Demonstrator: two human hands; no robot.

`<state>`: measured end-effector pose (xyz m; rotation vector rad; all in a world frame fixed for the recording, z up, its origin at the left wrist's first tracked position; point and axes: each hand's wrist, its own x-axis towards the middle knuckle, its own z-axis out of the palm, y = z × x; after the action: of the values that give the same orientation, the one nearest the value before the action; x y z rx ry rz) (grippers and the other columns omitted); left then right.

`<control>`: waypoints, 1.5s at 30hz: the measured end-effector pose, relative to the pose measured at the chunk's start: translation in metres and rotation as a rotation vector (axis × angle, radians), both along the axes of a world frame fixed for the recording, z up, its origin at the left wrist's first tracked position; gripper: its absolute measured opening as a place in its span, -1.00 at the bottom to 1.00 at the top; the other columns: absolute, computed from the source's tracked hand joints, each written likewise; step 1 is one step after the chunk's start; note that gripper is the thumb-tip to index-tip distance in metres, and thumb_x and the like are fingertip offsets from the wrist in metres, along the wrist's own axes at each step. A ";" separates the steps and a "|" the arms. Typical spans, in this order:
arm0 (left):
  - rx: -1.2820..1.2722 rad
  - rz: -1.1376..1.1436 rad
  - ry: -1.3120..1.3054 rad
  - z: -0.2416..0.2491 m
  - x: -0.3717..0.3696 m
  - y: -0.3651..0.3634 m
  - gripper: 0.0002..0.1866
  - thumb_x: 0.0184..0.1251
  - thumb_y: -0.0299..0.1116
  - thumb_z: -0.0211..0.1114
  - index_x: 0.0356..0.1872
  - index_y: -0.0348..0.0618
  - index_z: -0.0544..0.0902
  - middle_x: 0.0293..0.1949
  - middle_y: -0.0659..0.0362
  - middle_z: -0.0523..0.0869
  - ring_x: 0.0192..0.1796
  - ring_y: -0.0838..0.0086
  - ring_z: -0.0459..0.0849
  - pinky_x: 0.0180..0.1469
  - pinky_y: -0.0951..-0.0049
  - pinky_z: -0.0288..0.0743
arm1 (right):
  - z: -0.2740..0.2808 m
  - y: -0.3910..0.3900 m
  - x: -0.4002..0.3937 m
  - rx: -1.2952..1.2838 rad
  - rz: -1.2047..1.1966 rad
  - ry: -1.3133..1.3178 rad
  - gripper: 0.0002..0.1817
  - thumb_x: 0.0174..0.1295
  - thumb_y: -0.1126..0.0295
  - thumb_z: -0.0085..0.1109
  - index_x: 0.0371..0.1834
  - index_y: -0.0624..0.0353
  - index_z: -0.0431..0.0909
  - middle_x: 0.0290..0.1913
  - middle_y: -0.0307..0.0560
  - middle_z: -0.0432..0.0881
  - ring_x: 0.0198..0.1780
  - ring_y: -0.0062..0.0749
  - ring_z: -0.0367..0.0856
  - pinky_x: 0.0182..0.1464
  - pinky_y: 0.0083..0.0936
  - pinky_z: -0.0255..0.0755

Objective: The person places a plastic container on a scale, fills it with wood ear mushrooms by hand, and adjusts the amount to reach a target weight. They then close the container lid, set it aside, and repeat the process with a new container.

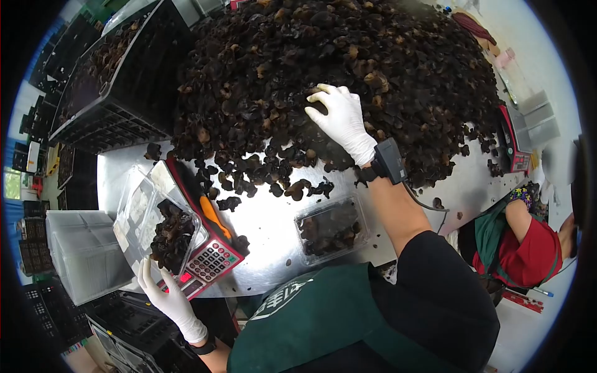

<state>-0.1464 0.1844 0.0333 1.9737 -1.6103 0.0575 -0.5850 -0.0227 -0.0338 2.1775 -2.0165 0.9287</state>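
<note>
My right hand (339, 115), in a white glove, reaches over a large pile of dark wood ear mushrooms (280, 81). Its fingers are curved and apart, with nothing visible between them. My left hand (168, 301), gloved too, has its fingers spread at the near edge of an open clear plastic box (140, 208). Wood ears (174, 235) are heaped in that box, which rests on a red and white digital scale (212, 264). Between my arms, a second clear box (333, 229) with wood ears inside lies on the metal table (267, 230).
An orange-handled tool (214, 217) lies beside the scale. Stacked clear boxes (87, 252) stand at the left, below a black crate (118, 87). Another scale (517, 146) sits at the right, near a person in a red sleeve (528, 248). Loose wood ears are scattered along the pile's front.
</note>
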 end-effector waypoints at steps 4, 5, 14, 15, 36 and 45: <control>-0.004 -0.016 0.011 0.003 -0.004 -0.004 -0.59 0.36 -0.61 0.18 0.24 -0.28 0.51 0.22 -0.03 0.54 0.35 0.12 0.46 0.42 0.19 0.26 | 0.002 -0.009 -0.001 -0.042 -0.026 -0.118 -0.77 0.10 0.10 0.37 -0.40 0.00 0.70 -0.15 -0.28 0.71 -0.01 -0.23 0.58 0.07 -0.20 0.38; -0.006 -0.019 0.007 0.003 -0.003 -0.005 -0.59 0.36 -0.61 0.18 0.24 -0.27 0.51 0.23 -0.03 0.54 0.35 0.12 0.46 0.42 0.19 0.26 | 0.006 -0.008 -0.005 -0.030 -0.041 -0.182 -0.77 0.10 0.11 0.38 -0.44 0.02 0.67 -0.22 -0.26 0.70 -0.06 -0.22 0.59 0.03 -0.21 0.40; 0.001 -0.025 -0.002 -0.002 0.002 -0.008 -0.59 0.35 -0.62 0.17 0.23 -0.26 0.52 0.23 -0.03 0.54 0.36 0.11 0.45 0.42 0.19 0.26 | 0.032 -0.013 -0.015 0.275 -0.212 -0.151 -0.58 0.12 -0.03 0.34 -0.08 -0.03 0.64 -0.33 -0.01 0.74 -0.22 -0.09 0.72 -0.16 -0.20 0.56; 0.000 -0.028 0.001 -0.002 0.002 -0.009 -0.59 0.35 -0.62 0.17 0.23 -0.26 0.52 0.23 -0.03 0.54 0.36 0.11 0.45 0.42 0.19 0.26 | 0.038 -0.019 -0.007 0.263 -0.219 -0.120 -0.54 0.14 -0.07 0.31 0.01 -0.07 0.63 -0.30 0.01 0.75 -0.20 -0.08 0.73 -0.14 -0.21 0.57; 0.048 -0.158 -0.122 -0.021 0.002 -0.027 -0.64 0.49 -0.43 0.13 0.23 -0.30 0.52 0.23 -0.07 0.53 0.29 0.09 0.49 0.36 0.22 0.31 | 0.048 0.179 -0.110 0.703 -0.009 -0.809 -0.77 0.36 0.31 0.20 -0.40 0.22 0.59 -0.61 -0.25 0.60 -0.58 -0.68 0.49 -0.50 -0.64 0.34; 0.123 -0.271 -0.125 -0.017 0.007 -0.035 -0.71 0.49 -0.46 0.11 0.15 -0.30 0.59 0.17 -0.06 0.60 0.24 0.10 0.56 0.32 0.21 0.35 | 0.029 0.364 -0.167 0.999 -0.383 0.160 -0.77 0.14 0.35 0.31 -0.13 0.10 0.72 -0.42 -0.04 0.71 -0.36 -0.07 0.68 -0.14 -0.26 0.59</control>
<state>-0.1393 0.1493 0.0162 1.8537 -1.9917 -0.0245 -0.7524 0.3410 -0.0048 1.8753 -3.0186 -0.3974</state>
